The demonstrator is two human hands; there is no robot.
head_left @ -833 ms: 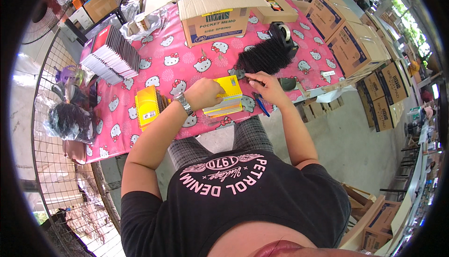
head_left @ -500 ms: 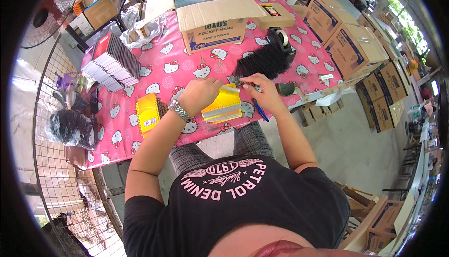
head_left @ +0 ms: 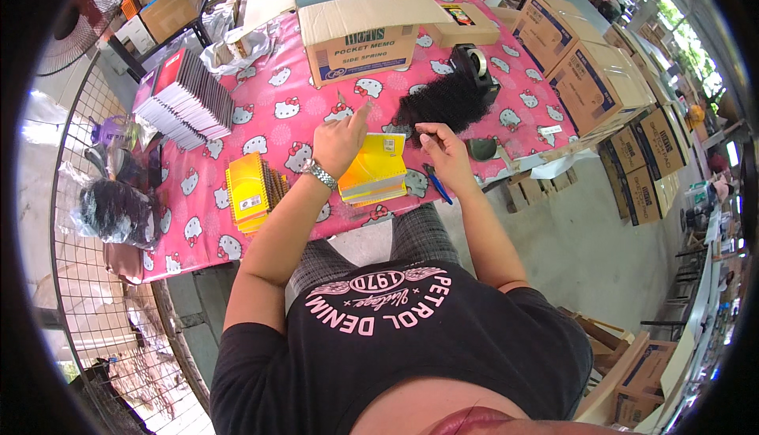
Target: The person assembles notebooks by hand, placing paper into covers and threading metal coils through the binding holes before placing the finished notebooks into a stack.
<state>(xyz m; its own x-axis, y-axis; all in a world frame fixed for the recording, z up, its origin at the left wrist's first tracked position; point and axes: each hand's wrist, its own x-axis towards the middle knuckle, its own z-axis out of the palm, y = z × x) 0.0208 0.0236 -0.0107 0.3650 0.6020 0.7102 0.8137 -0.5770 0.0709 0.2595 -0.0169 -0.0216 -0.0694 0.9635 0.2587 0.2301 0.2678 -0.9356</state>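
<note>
A stack of yellow notebooks [head_left: 375, 168] lies on the table in front of me, between my hands. Over its upper left corner is my left hand [head_left: 341, 144], index finger stretched out and nothing visible in it. My right hand [head_left: 447, 158] is just right of the stack, its thumb and index fingertip close together beside a heap of black spiral binding coils [head_left: 447, 104]. Whatever those fingertips may pinch is too small to make out. A blue pen-like tool [head_left: 439, 187] lies below this hand. More yellow spiral-bound notebooks [head_left: 248, 191] are stacked to the left.
Behind the coils stands a black tape dispenser [head_left: 477, 71]. An open carton [head_left: 364, 47] is at the table's far side, and a tall notebook stack [head_left: 186, 99] at far left. Cartons [head_left: 589, 79] stand at right. A dark green object [head_left: 481, 149] sits near the right edge.
My left hand has shifted up and left off the notebooks' top edge, its index finger now extended. My right hand has drawn slightly right, away from that edge.
</note>
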